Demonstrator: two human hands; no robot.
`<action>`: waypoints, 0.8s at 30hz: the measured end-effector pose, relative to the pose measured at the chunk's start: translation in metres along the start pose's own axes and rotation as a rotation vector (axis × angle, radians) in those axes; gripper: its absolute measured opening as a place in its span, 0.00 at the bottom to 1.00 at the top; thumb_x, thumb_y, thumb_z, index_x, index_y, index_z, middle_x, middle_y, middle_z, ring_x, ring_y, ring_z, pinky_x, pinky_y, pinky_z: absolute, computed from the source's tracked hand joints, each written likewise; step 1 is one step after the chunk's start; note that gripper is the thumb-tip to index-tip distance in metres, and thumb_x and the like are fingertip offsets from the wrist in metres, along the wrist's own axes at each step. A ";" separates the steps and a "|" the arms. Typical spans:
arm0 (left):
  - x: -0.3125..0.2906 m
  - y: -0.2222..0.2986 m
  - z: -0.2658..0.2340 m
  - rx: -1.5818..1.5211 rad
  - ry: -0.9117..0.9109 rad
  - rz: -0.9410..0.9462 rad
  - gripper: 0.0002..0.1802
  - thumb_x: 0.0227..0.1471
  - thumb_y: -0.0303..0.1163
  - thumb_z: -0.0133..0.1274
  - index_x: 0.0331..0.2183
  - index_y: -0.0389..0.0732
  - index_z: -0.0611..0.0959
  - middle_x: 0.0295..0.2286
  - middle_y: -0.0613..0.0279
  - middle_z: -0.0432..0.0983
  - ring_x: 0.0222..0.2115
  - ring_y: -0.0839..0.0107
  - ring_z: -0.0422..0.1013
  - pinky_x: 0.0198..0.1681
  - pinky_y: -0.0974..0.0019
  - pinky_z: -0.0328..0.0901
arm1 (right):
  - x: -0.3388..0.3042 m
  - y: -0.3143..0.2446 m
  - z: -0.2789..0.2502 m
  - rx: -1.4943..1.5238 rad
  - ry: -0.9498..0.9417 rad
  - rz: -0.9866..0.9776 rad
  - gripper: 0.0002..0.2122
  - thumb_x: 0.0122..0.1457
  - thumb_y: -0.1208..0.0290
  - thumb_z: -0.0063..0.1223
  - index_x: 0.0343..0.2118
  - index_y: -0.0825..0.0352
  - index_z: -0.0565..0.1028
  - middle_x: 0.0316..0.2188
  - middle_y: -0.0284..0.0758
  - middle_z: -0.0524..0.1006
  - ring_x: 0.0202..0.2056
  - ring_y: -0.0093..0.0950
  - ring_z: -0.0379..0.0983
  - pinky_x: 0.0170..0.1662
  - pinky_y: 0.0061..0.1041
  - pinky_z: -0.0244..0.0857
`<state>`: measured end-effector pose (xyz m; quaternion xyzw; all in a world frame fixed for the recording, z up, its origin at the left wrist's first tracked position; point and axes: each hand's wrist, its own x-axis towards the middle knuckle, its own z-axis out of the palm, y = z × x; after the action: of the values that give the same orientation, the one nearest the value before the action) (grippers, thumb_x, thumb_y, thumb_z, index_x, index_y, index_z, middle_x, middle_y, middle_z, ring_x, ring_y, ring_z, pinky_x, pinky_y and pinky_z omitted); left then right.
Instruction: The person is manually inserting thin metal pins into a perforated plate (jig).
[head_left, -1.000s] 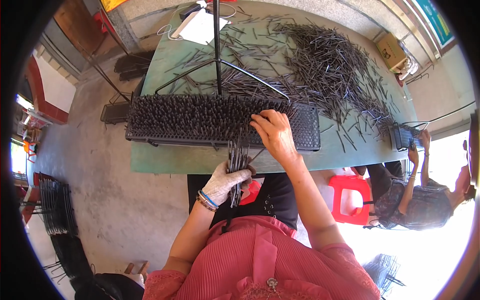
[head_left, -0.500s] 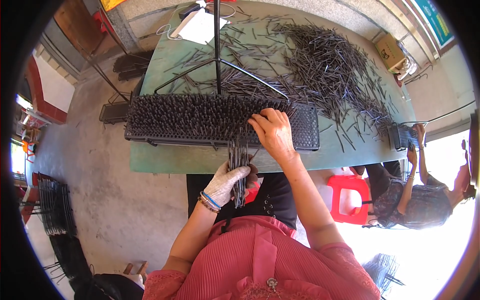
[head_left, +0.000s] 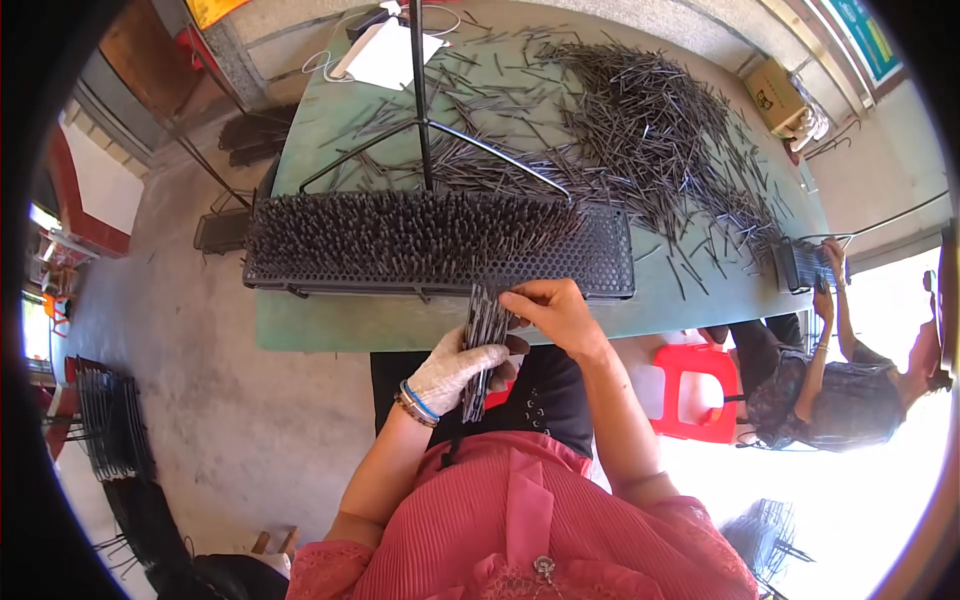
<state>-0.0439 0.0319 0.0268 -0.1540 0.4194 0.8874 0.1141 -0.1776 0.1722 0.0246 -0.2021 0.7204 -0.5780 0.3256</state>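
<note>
1. Head view, centre: the left hand (head_left: 448, 378), in a pale glove, is closed around a bundle of dark sticks (head_left: 486, 325), held nearly upright below the front edge of the tray.
2. Just right of that bundle, the bare right hand (head_left: 562, 318) has its thumb and fingers bent together at the upper ends; whether it pinches a stick, I cannot tell.
3. Across the middle of the frame, a perforated black tray (head_left: 604, 252) rests on the green table (head_left: 330, 328). Sticks stand densely in its left and middle parts; holes show at its right end.
4. Upper centre to upper right: a loose heap of sticks (head_left: 650, 125) lies on the table.
5. Right side: another person (head_left: 840, 400) has both hands at a smaller tray (head_left: 800, 267); a red stool (head_left: 698, 358) stands nearby.
</note>
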 end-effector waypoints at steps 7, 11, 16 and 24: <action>0.007 -0.015 -0.010 -0.044 0.097 -0.031 0.26 0.51 0.30 0.55 0.51 0.33 0.71 0.38 0.56 0.77 0.28 0.76 0.74 0.31 0.74 0.71 | 0.004 -0.005 -0.025 0.081 0.276 -0.136 0.10 0.61 0.69 0.56 0.36 0.73 0.80 0.28 0.33 0.81 0.30 0.17 0.74 0.34 0.18 0.67; 0.012 -0.012 -0.003 -0.055 0.025 -0.018 0.26 0.52 0.29 0.54 0.52 0.33 0.69 0.38 0.56 0.76 0.31 0.75 0.75 0.33 0.73 0.71 | 0.021 -0.010 -0.026 0.119 0.460 -0.312 0.09 0.60 0.73 0.58 0.38 0.74 0.79 0.29 0.32 0.80 0.30 0.16 0.74 0.36 0.16 0.68; 0.014 -0.014 0.001 -0.096 0.017 -0.023 0.27 0.53 0.29 0.54 0.54 0.34 0.68 0.38 0.57 0.75 0.33 0.73 0.75 0.35 0.71 0.72 | 0.037 -0.004 -0.020 -0.250 0.625 -0.441 0.09 0.56 0.72 0.62 0.37 0.70 0.80 0.24 0.33 0.80 0.26 0.17 0.74 0.32 0.19 0.68; 0.012 -0.019 -0.007 -0.118 0.071 -0.061 0.25 0.54 0.28 0.54 0.53 0.36 0.69 0.36 0.58 0.75 0.31 0.72 0.75 0.32 0.68 0.74 | 0.036 -0.004 -0.017 -0.563 0.685 -0.700 0.08 0.53 0.74 0.64 0.34 0.71 0.79 0.26 0.39 0.80 0.25 0.24 0.77 0.32 0.22 0.69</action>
<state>-0.0475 0.0389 0.0041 -0.2045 0.3653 0.9006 0.1170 -0.2151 0.1593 0.0226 -0.3090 0.8014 -0.4696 -0.2044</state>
